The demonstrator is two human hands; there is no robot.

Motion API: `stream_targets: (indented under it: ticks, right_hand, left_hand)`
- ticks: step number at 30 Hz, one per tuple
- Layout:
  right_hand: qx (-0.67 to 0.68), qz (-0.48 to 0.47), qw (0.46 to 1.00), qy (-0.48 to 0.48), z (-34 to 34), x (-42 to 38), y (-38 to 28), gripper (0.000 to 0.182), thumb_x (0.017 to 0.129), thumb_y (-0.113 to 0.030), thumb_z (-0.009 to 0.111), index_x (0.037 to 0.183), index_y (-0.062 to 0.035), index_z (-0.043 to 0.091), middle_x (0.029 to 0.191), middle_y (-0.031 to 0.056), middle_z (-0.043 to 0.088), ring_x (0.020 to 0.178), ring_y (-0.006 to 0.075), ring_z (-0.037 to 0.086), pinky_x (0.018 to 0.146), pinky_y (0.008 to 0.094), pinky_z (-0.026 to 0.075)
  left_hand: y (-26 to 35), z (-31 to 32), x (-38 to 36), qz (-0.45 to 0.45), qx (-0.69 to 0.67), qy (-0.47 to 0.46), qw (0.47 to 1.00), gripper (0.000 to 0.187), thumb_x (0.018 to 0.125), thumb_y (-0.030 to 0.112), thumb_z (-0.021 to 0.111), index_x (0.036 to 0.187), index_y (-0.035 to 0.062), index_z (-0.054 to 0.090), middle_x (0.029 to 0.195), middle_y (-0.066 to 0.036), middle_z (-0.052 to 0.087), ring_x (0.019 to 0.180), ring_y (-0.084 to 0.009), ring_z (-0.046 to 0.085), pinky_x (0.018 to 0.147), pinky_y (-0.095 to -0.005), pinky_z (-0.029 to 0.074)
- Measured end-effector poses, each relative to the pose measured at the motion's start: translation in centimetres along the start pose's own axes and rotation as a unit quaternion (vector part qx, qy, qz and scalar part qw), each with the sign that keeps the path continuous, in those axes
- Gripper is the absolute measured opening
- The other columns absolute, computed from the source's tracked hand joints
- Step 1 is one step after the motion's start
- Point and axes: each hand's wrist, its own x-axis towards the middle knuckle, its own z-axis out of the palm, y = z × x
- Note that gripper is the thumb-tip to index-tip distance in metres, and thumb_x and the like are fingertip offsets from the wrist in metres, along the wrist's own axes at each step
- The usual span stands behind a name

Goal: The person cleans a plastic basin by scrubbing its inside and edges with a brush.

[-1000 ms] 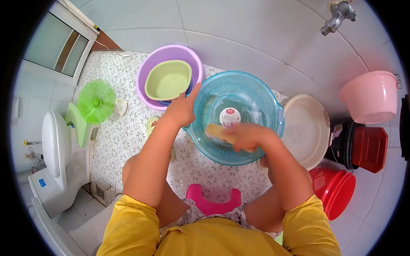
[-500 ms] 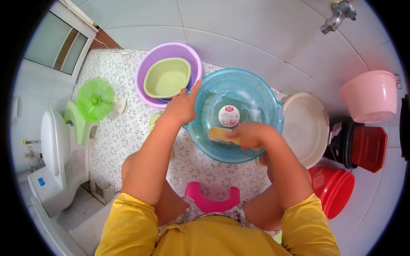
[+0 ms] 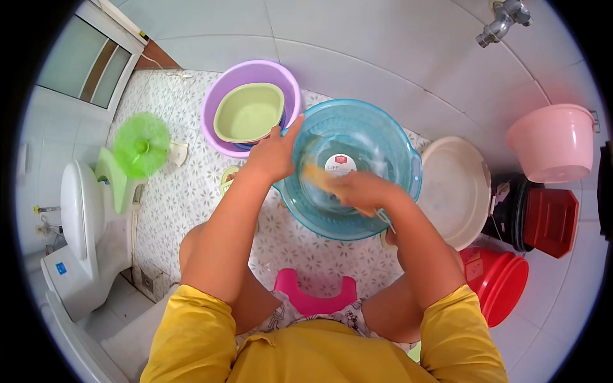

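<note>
Right hand is gripping the brush, fingers closed round it, its blurred head pointing ahead and left of them, long axis slanting near-right to far-left. Brush is lying inside the blue basin, beside the sticker. Left hand, farther off, is resting at the basin's left rim, can't tell if clamping, purple tub sitting just beyond.
</note>
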Motion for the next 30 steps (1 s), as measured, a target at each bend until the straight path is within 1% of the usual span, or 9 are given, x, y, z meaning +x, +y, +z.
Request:
stream_targets:
  ticks: [2, 5, 6, 8, 12, 15, 17, 20, 30]
  right_hand:
    - [-0.025, 0.03, 0.992, -0.124, -0.6, -0.9, 0.7, 0.063, 0.074, -0.006, 0.063, 0.133, -0.0226, 0.046, 0.102, 0.0111, 0.062, 0.082, 0.0231, 0.063, 0.066, 0.0327, 0.051]
    - [-0.103, 0.053, 0.981, -0.154, -1.5, -1.9, 1.9, 0.065, 0.073, -0.006, 0.062, 0.134, -0.023, 0.045, 0.106, 0.0103, 0.061, 0.085, 0.024, 0.063, 0.068, 0.0341, 0.051]
    - [-0.103, 0.055, 0.981, -0.153, -1.9, -2.6, 2.4, 0.065, 0.073, -0.006, 0.062, 0.134, -0.023, 0.045, 0.106, 0.0103, 0.061, 0.085, 0.024, 0.063, 0.068, 0.0341, 0.051]
    - [-0.087, -0.056, 0.993, -0.055, -2.4, -4.1, 2.9, 0.065, 0.072, -0.004, 0.061, 0.133, -0.0194, 0.045, 0.114, 0.0107, 0.059, 0.091, 0.0258, 0.062, 0.074, 0.0351, 0.05]
    - [0.015, -0.014, 0.999, -0.042, -3.7, -5.2, 2.2, 0.066, 0.071, -0.003, 0.059, 0.134, -0.0157, 0.044, 0.119, 0.0128, 0.056, 0.097, 0.0269, 0.059, 0.081, 0.0338, 0.048]
    - [0.074, 0.048, 0.991, -0.097, -4.2, -4.7, 2.0, 0.058, 0.072, -0.004, 0.055, 0.129, -0.0118, 0.05, 0.113, 0.0133, 0.059, 0.094, 0.0243, 0.059, 0.082, 0.0335, 0.047]
    - [0.017, 0.0, 0.995, -0.098, -3.4, -3.2, 3.4, 0.05, 0.073, -0.006, 0.05, 0.122, -0.0121, 0.057, 0.096, 0.0115, 0.063, 0.076, 0.0197, 0.06, 0.067, 0.0331, 0.051]
    - [0.027, 0.012, 0.994, -0.105, -3.7, -4.0, 0.9, 0.046, 0.074, -0.008, 0.049, 0.117, -0.0129, 0.062, 0.082, 0.0084, 0.063, 0.062, 0.0163, 0.058, 0.052, 0.0308, 0.05]
    - [0.168, 0.004, 0.977, 0.132, -1.2, 0.0, 1.2, 0.049, 0.079, -0.008, 0.045, 0.127, -0.0177, 0.054, 0.075, 0.0081, 0.062, 0.049, 0.0156, 0.056, 0.046, 0.0284, 0.049]
  left_hand:
    - [0.0, 0.0, -0.1, -0.002, -0.006, 0.0, 1.0, 0.094, 0.068, 0.003, 0.062, 0.145, 0.0283, 0.013, 0.132, -0.027, 0.037, 0.111, -0.0436, 0.051, 0.09, -0.0454, 0.046]
    - [0.0, -0.3, -0.1, -0.005, -0.025, -0.009, 1.0, 0.094, 0.068, 0.002, 0.061, 0.145, 0.0288, 0.014, 0.132, -0.027, 0.037, 0.112, -0.042, 0.051, 0.091, -0.0456, 0.046]
    - [0.1, -0.5, -0.1, -0.003, -0.025, -0.01, 1.0, 0.094, 0.068, 0.002, 0.061, 0.145, 0.0288, 0.014, 0.132, -0.027, 0.037, 0.112, -0.042, 0.051, 0.091, -0.0456, 0.046]
    - [0.1, -0.7, -0.3, -0.006, -0.032, -0.015, 0.999, 0.094, 0.068, 0.001, 0.06, 0.145, 0.0291, 0.014, 0.132, -0.026, 0.038, 0.114, -0.0408, 0.05, 0.092, -0.0459, 0.045]
    - [0.2, -0.6, 0.0, -0.004, -0.026, -0.01, 1.0, 0.094, 0.068, 0.0, 0.059, 0.145, 0.0292, 0.015, 0.133, -0.026, 0.037, 0.116, -0.0408, 0.049, 0.092, -0.046, 0.044]
    - [0.2, -0.7, 0.2, -0.003, -0.041, -0.018, 0.999, 0.093, 0.068, -0.001, 0.058, 0.145, 0.0293, 0.015, 0.135, -0.027, 0.035, 0.117, -0.0413, 0.048, 0.093, -0.0457, 0.044]
    - [0.2, -0.6, 0.2, -0.004, -0.03, -0.015, 0.999, 0.093, 0.068, -0.002, 0.058, 0.145, 0.0292, 0.016, 0.136, -0.028, 0.033, 0.118, -0.0412, 0.047, 0.094, -0.045, 0.044]
    - [0.2, -0.9, 0.1, 0.0, -0.038, -0.022, 0.999, 0.093, 0.068, -0.002, 0.057, 0.145, 0.0291, 0.015, 0.136, -0.029, 0.033, 0.118, -0.0411, 0.046, 0.095, -0.0445, 0.043]
    - [0.0, -0.9, 0.2, 0.001, -0.045, -0.029, 0.999, 0.093, 0.069, -0.003, 0.058, 0.145, 0.0296, 0.015, 0.137, -0.028, 0.033, 0.117, -0.0406, 0.048, 0.094, -0.0444, 0.044]
